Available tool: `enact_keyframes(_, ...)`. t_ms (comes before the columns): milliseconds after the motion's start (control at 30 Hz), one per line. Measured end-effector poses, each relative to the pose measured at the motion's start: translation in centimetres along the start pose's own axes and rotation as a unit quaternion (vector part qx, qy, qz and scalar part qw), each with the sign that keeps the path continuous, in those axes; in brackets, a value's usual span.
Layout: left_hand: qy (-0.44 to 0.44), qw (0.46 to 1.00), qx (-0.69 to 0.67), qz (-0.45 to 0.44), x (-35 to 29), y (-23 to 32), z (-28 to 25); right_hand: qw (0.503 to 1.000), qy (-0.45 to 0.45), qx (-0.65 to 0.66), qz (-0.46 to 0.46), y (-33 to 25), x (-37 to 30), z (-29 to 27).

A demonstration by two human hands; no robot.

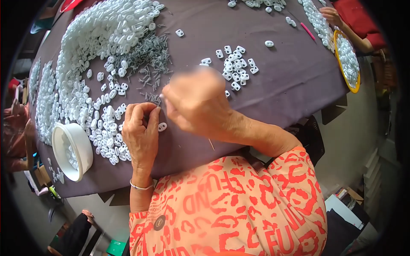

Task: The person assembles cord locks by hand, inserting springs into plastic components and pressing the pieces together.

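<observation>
Looking down, head view: onto a dark cloth-covered surface (277, 72), with a patterned orange shirt (256, 205) against the near edge.
Left hand (142, 134): over the surface, in from the near edge, fingers curled, thumb and forefinger brought close together beside the screws; cannot tell whether pinching anything.
Right hand (194, 100): just beside the left, blurred, fingers folded in; cannot tell whether gripping anything.
Bracelet (141, 187): thin, pale, around the left wrist.
Grey screws (149, 51): scattered loose from the heap toward both hands.
White pieces (111, 25): small, two-holed, heaped toward the far left corner, thinning out along the left hand toward the near edge; one alone just right of the left hand.
Smaller cluster (232, 65): more white pieces, beyond the right hand, toward the far edge.
White tub (86, 145): at the near left corner, white pieces inside.
Yellow-rimmed container (355, 90): at the near right corner, full of white pieces.
Pink stick (307, 31): lying near the right edge.
Co-worker's hand (332, 16): at the right edge, beside more pieces.
</observation>
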State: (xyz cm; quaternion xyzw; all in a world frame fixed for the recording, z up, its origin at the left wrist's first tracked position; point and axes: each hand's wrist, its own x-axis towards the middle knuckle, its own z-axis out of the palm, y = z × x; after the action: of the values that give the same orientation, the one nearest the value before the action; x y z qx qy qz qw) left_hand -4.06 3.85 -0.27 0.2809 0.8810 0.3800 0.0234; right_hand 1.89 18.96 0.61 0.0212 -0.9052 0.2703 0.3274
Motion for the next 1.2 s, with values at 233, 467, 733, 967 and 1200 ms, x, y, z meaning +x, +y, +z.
enact_keyframes(233, 0.004, 0.998, 0.045, 0.045, 0.0, 0.0, 0.0, 0.997, -0.039, -0.047, 0.057, 2.9, -2.0, -3.3)
enact_keyframes(467, 0.026, 0.993, -0.114, -0.011, -0.4, -1.4, -0.3, 1.0, -0.022, -0.021, 0.003, 3.2, -2.4, -3.0)
enact_keyframes(733, 0.048, 0.914, -0.336, -0.221, -1.1, -0.4, -2.4, 0.992, -0.044, 0.1, 0.056, 2.5, -1.5, -2.9)
enact_keyframes(967, -0.042, 0.777, -0.543, -0.317, -1.3, -0.7, -3.0, 0.822, -0.212, 0.412, 0.332, -0.7, 1.7, -2.4)
enact_keyframes(1200, -0.045, 0.754, -0.573, -0.319, -2.0, -1.1, -3.4, 0.801, -0.249, 0.437, 0.324, -1.7, 1.0, 0.3)
